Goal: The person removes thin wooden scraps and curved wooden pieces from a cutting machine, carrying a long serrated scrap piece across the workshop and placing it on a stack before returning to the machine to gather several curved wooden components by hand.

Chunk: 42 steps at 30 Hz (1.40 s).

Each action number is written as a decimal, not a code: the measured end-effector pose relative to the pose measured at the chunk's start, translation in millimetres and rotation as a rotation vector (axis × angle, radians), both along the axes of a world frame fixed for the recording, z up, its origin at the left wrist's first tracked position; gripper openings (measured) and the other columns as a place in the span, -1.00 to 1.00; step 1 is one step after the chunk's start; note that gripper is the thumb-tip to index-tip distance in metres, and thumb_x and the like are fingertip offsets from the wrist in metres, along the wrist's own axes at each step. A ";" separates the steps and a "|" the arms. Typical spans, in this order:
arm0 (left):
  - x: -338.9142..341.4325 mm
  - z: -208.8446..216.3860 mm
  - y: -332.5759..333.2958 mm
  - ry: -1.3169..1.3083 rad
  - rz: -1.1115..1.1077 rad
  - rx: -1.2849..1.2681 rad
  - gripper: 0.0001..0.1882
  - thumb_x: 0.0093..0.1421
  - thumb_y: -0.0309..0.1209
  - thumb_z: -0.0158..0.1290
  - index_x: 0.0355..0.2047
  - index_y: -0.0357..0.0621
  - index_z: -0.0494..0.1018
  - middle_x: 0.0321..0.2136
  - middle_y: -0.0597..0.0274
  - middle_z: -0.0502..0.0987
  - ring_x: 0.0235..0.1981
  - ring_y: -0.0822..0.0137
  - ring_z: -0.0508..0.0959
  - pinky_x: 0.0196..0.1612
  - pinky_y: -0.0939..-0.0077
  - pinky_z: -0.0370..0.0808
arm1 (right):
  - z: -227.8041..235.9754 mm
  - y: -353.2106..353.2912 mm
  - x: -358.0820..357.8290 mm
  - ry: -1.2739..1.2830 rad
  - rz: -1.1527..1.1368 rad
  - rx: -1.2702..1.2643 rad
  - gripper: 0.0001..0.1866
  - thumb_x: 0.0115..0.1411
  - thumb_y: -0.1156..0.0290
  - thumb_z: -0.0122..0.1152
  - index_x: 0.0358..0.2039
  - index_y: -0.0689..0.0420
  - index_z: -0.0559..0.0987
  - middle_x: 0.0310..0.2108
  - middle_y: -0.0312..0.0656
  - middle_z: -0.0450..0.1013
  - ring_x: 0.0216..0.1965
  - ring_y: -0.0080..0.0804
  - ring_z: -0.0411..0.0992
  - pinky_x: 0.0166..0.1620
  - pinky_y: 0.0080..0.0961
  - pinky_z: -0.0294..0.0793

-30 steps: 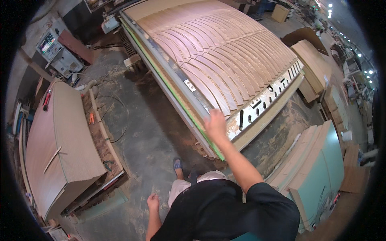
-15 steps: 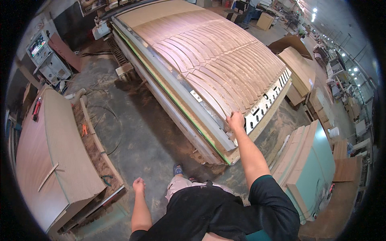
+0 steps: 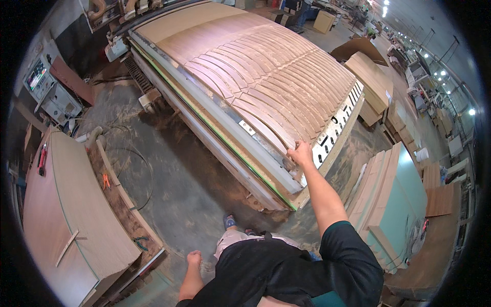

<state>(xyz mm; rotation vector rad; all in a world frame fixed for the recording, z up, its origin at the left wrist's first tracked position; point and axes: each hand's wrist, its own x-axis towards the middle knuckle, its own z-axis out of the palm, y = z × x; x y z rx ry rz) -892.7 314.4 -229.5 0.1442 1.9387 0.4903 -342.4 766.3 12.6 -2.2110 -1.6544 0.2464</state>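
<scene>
Head view: the right hand (image 3: pixel 300 153) reaches out at arm's length and rests with fingers curled onto the near corner of a large wooden sheet (image 3: pixel 266 77) lying flat on a big cutting machine bed (image 3: pixel 225 135). The sheet is reddish-brown, cut into many long, slightly curved strips set side by side in rows, with sawdust in the grooves. Just beside the hand, the sheet's end strip (image 3: pixel 335 128) is pale, with a row of dark slots. The left hand (image 3: pixel 194 257) hangs low by the person's side, loosely closed, holding nothing visible. A stack of boards (image 3: pixel 66 204) stands to the left, well apart, on the dusty floor (image 3: pixel 174 179).
</scene>
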 end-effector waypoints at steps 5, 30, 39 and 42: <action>-29.1 -10.2 16.0 0.031 0.040 0.045 -0.71 0.36 -0.40 0.21 0.04 -0.23 0.61 -0.41 0.24 0.65 -0.57 0.35 0.57 -0.56 0.42 0.44 | -7.4 12.8 -0.4 0.129 -0.081 -0.025 -0.21 -0.12 0.14 0.52 0.10 0.37 0.60 -0.06 0.19 0.61 0.03 0.11 0.58 0.15 -0.14 0.59; -41.9 4.3 89.9 0.001 0.071 0.055 -0.67 0.44 -0.43 0.14 0.17 -0.21 0.54 -0.27 0.22 0.67 -0.52 0.36 0.57 -0.54 0.40 0.46 | 29.8 -11.5 -20.0 -0.066 0.022 0.460 -0.45 0.18 0.29 0.49 0.19 0.03 0.61 0.08 -0.04 0.57 0.11 0.08 0.48 0.19 -0.06 0.47; -69.6 18.6 107.5 -0.005 0.081 0.028 -0.67 0.41 -0.38 0.15 0.14 -0.15 0.56 -0.31 0.27 0.66 -0.50 0.37 0.58 -0.55 0.43 0.44 | -0.1 9.5 -37.1 0.400 -0.103 0.317 -0.37 0.19 0.25 0.50 0.22 0.28 0.60 0.09 0.03 0.64 0.10 -0.19 0.60 0.16 -0.33 0.54; -85.2 17.5 112.5 0.071 0.086 0.123 -0.66 0.40 -0.37 0.17 0.13 -0.17 0.58 -0.30 0.25 0.67 -0.47 0.36 0.59 -0.51 0.41 0.49 | -3.4 44.8 -68.0 0.524 -0.124 0.236 -0.37 0.17 0.25 0.48 0.19 0.37 0.61 0.03 0.02 0.67 0.02 -0.25 0.63 0.10 -0.36 0.56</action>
